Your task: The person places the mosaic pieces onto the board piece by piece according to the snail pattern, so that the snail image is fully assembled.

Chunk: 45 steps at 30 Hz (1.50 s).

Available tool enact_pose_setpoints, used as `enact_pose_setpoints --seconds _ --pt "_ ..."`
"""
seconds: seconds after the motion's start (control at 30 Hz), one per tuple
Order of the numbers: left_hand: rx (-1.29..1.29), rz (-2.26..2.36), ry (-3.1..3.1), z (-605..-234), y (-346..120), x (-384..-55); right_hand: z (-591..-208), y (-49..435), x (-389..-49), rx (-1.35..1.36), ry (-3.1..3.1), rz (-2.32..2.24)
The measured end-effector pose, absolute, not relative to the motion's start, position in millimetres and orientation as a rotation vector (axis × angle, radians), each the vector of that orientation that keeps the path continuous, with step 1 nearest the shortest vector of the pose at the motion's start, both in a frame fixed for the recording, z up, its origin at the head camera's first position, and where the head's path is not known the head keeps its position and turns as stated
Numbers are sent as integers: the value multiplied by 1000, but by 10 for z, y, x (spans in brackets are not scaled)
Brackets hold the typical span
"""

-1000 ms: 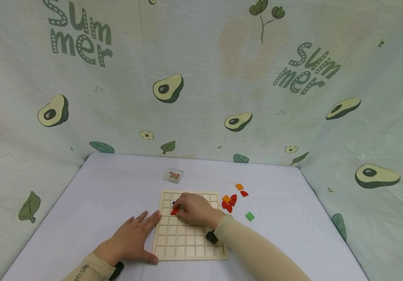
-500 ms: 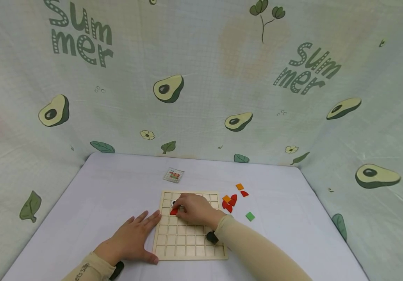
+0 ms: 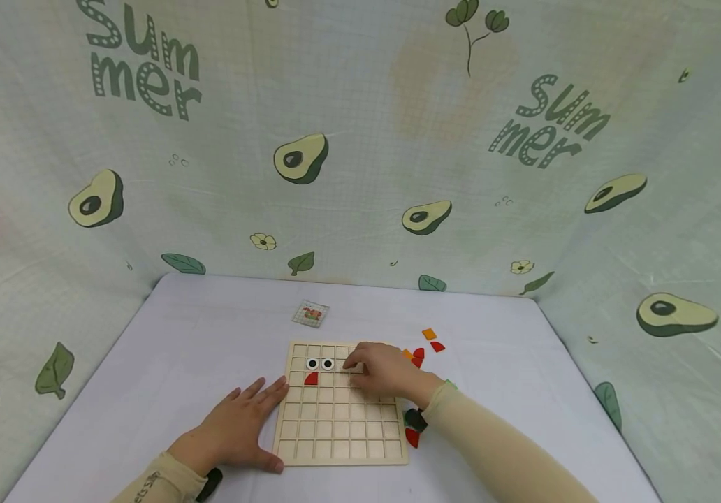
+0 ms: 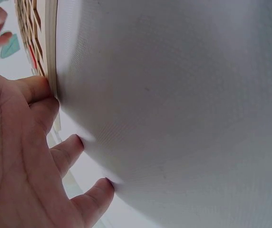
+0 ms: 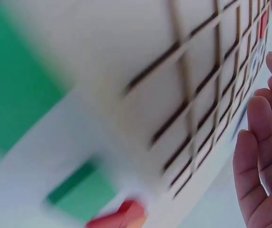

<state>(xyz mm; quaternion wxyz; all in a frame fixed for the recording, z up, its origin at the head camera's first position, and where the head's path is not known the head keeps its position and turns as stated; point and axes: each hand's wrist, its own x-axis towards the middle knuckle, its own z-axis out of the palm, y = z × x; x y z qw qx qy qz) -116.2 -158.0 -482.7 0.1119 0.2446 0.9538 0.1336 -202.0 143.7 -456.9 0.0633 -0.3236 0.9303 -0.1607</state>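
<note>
A pale wooden grid board [image 3: 316, 447] lies on the white table. Two eye tiles [image 3: 320, 364] sit side by side in its upper left squares, with a red quarter-round tile [image 3: 311, 378] just below the left one. My left hand [image 3: 237, 426] lies flat with fingers spread, fingertips and thumb against the board's left edge; the left wrist view shows fingers [image 4: 41, 92] touching that edge. Over the upper right of the board hovers my right hand [image 3: 388, 370], fingers loosely bent. Nothing shows between those fingers [image 5: 259, 118] in the right wrist view.
Right of the board lie red tiles [image 3: 419, 353], orange tiles [image 3: 429, 334] and a red piece [image 3: 413, 438] by the right wrist. Green tiles [image 5: 83, 192] show in the right wrist view. A small picture card [image 3: 311, 314] lies behind the board. A patterned cloth [image 3: 360, 209] hangs behind.
My right hand has let go of the red quarter-round tile and moved right, uncovering it and both eye tiles. My left hand has stayed in place.
</note>
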Motion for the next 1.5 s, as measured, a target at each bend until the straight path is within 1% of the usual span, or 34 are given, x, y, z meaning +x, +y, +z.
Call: enact_pose_setpoints --seconds 0.33,0.57,0.7,1.1,1.5 --pt "719 401 2796 -4822 -1572 -1164 -4529 2210 -1934 -809 2903 -532" --pt "724 420 2787 -4822 -1574 -1150 -4574 2639 -1893 -539 2955 -533" --pt "736 419 2791 -4813 -1578 -1148 -4654 2817 -1913 -436 2951 -547" --pt "718 418 2781 -4793 -1562 -1161 -4705 3093 -2018 -372 2972 -632" --pt "721 410 2783 -4820 -1570 -1175 -4800 3112 -2262 -315 3024 -581"
